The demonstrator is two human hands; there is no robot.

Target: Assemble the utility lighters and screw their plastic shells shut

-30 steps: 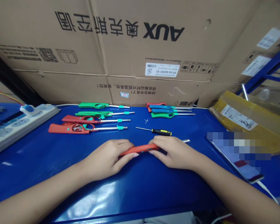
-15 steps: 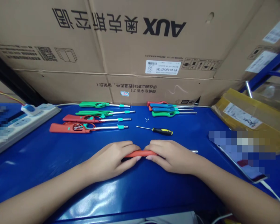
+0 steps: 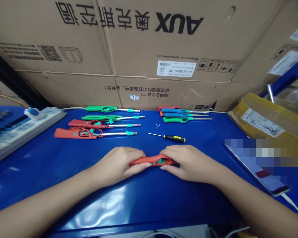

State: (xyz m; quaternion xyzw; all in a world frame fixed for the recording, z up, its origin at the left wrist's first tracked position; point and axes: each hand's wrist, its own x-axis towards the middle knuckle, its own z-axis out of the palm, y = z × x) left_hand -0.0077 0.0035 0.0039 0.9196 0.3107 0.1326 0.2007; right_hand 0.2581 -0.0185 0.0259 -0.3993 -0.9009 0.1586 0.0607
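Both hands hold a red gas lighter just above the blue table. My left hand is closed round its handle end, thumb along the near side. Around the trigger end, my right hand is closed, hiding the lighter's front part. Green pieces show in the lighter's body between the hands. Beyond them lies a black and yellow screwdriver, its tip to the left. Small white bits lie behind it.
Red lighters and green lighters lie at back left; blue lighters with others at back right. A power strip stands left. A phone and a yellow-taped box are right. Cardboard walls the back.
The red lighter has turned in my hands, so its side with the green parts now shows. My right hand has shifted slightly right. The view has moved a little.
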